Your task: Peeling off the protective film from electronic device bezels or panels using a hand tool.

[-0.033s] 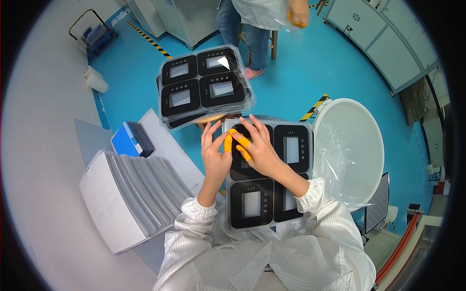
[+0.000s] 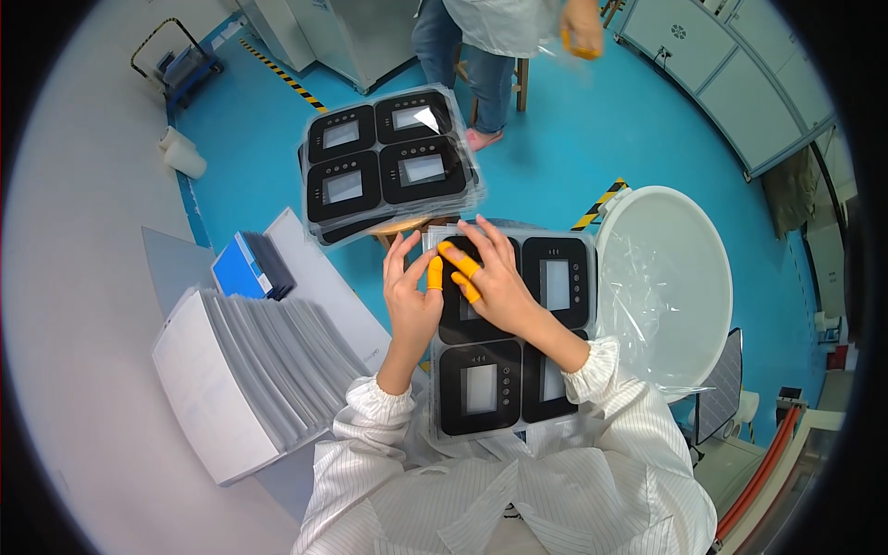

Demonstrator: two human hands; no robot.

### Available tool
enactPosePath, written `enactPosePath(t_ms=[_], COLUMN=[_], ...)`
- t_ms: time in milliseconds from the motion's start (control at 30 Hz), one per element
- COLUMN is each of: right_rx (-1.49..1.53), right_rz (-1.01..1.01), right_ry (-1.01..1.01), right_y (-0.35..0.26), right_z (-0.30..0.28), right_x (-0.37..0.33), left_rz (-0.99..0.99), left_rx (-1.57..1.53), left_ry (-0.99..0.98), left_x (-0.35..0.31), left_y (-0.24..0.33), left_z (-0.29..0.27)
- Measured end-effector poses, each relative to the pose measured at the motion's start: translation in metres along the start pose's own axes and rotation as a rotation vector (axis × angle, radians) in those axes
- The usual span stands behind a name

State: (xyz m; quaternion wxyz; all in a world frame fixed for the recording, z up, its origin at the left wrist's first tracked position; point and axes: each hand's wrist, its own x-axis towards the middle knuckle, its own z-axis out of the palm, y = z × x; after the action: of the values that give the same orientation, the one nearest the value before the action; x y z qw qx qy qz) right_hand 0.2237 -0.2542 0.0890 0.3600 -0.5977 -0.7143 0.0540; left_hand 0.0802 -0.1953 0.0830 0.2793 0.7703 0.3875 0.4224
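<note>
In front of me lies a stack of clear sheets with black framed panels (image 2: 479, 388), each panel with a pale window and small round marks. My left hand (image 2: 413, 301) is at the upper left corner of the top sheet, its yellow-capped thumb and index finger close together on the edge and its other fingers stretched out. My right hand (image 2: 499, 289) lies over the upper left panel. Its yellow-capped index finger points at that same corner, with the capped thumb apart from it. Whether a thin film lies between the fingertips is too small to tell.
Farther off, a second stack of panel sheets (image 2: 377, 155) rests on a wooden stool. A thick pile of pale sheets (image 2: 264, 370) and a blue box (image 2: 242, 264) stand left. Right is a white tub (image 2: 698, 277) with clear film (image 2: 643, 287). A co-worker's hand (image 2: 582, 28) shows beyond.
My right hand has shifted very slightly at the corner, while my left hand stays in place. The co-worker's hand has moved to the right. Both stacks lie as before.
</note>
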Motion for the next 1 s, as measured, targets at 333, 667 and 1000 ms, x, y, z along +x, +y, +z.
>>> enactPosePath(t_ms=[333, 667, 1000], right_rx=[-0.021, -0.052, -0.117], right_rz=[0.147, -0.043, 0.053], right_ry=[0.053, 0.097, 0.127], right_y=[0.016, 0.008, 0.008], right_z=[0.006, 0.010, 0.015], right_x=[0.013, -0.008, 0.002], left_rz=[0.020, -0.069, -0.062], left_rx=[0.050, -0.196, -0.208], left_ry=[-0.020, 0.012, 0.046], left_x=[-0.003, -0.005, -0.008], left_y=[0.001, -0.009, -0.006], left_z=[0.007, 0.005, 0.005])
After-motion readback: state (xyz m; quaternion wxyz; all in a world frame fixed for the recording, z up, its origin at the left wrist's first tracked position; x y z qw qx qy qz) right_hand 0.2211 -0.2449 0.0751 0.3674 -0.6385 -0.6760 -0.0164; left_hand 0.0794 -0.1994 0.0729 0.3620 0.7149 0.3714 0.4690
